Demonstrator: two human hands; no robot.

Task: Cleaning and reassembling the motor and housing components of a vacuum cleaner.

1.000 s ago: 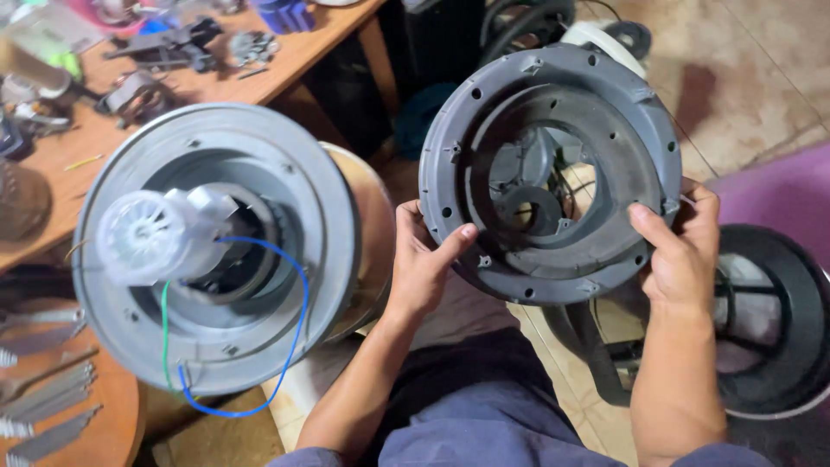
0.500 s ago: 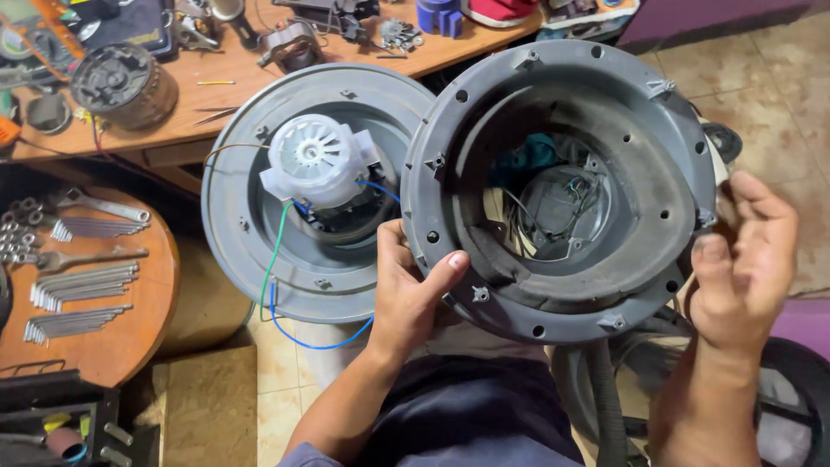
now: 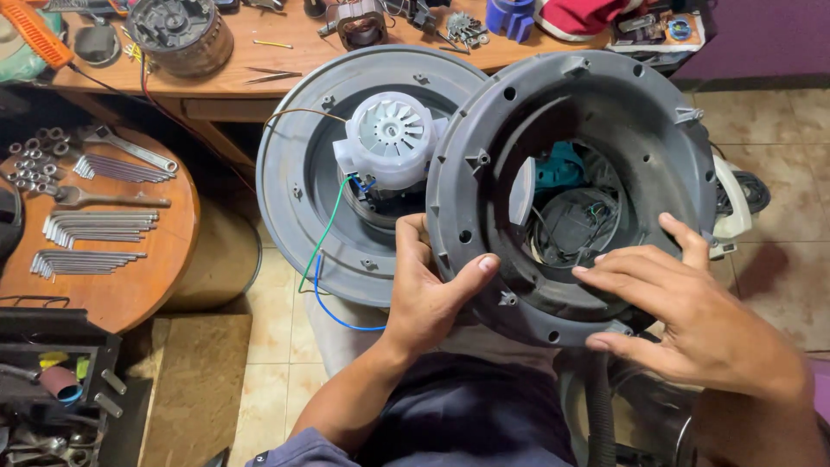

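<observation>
Left hand [image 3: 428,290] grips the lower-left rim of the dark grey round plastic housing ring [image 3: 575,112], thumb hooked over its inner edge. Right hand [image 3: 692,316] lies spread and flat on the ring's lower right. Just behind stands a grey disc [image 3: 298,182] carrying a white fan-topped motor [image 3: 391,138], near the wooden surface [image 3: 277,65].

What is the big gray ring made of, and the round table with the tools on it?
The gray ring in the left hand and right hand looks like matte molded plastic: it has ribs and screw holes formed in. The round table looks like smooth brown wood, possibly laminate. Its wrenches shine like bare metal.
</observation>
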